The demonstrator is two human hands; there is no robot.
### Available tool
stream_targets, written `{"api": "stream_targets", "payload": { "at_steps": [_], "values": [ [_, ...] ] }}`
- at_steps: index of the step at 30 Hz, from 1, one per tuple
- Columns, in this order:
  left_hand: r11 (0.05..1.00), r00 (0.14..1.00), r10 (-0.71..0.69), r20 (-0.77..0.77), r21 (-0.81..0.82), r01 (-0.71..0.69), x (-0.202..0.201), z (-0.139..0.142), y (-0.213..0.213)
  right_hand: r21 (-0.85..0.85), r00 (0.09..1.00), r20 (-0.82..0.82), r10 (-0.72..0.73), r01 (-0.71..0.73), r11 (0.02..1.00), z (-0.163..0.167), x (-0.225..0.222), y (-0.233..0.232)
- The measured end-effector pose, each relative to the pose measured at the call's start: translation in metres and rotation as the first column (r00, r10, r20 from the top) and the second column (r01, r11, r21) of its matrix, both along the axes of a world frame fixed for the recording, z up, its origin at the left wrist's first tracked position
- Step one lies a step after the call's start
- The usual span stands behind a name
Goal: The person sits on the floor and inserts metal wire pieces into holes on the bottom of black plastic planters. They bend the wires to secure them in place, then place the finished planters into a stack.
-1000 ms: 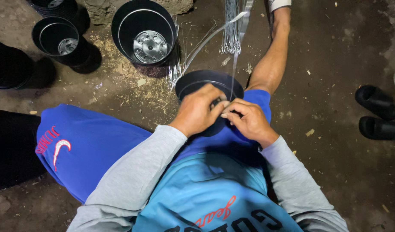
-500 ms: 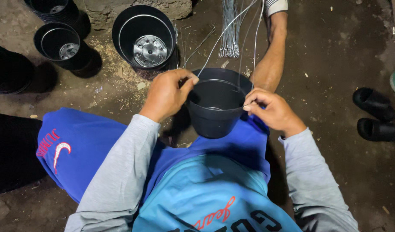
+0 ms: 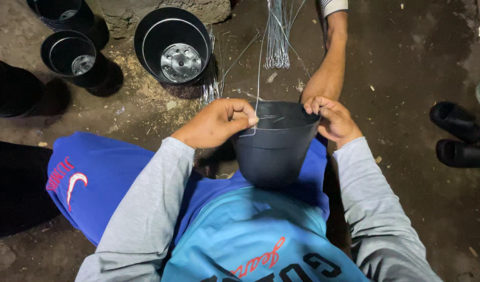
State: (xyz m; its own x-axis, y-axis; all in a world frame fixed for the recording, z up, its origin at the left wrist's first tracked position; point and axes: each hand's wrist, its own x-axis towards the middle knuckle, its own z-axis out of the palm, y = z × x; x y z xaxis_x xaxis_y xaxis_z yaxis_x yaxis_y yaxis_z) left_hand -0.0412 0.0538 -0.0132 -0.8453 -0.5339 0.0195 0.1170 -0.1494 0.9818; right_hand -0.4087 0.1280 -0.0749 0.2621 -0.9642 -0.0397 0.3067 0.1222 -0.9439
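Black plastic, the round flowerpot (image 3: 275,151) now sits upright against our lap with its mouth open to us, where a second ago it lay turned over under both hands. Our left hand (image 3: 219,122) pinches a thin steel wire (image 3: 258,68) at the near rim while our right hand (image 3: 334,119) grips the far rim, so we judge the hanger is being hooked on.
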Motion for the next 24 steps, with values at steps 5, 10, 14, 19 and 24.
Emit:
{"api": "stream_targets", "payload": {
  "at_steps": [5,10,14,19,24],
  "values": [
    [0.965,0.968,0.246,0.048,-0.105,-0.240,-0.008,-0.013,0.000,0.153,0.970,0.006,-0.243,0.239,0.959,0.004,0.018,-0.011],
    [0.912,0.910,0.409,0.065,-0.053,-0.407,-0.022,-0.029,0.003,-0.390,0.510,-0.599,-0.617,0.487,0.782,0.030,0.072,-0.008],
    [0.900,0.890,0.434,0.139,-0.098,-0.424,-0.031,-0.036,0.013,-0.183,0.761,-0.562,-0.325,0.269,0.946,0.045,0.130,0.018],
    [0.899,0.858,0.431,0.279,-0.055,-0.434,-0.049,-0.044,0.036,-0.209,0.620,-0.726,-0.298,0.213,0.954,0.031,0.150,0.026],
    [0.765,0.794,0.564,0.226,-0.505,-0.399,-0.052,-0.063,0.037,0.107,0.820,-0.559,-0.125,0.221,0.969,-0.021,0.138,0.022]
  ]
}}
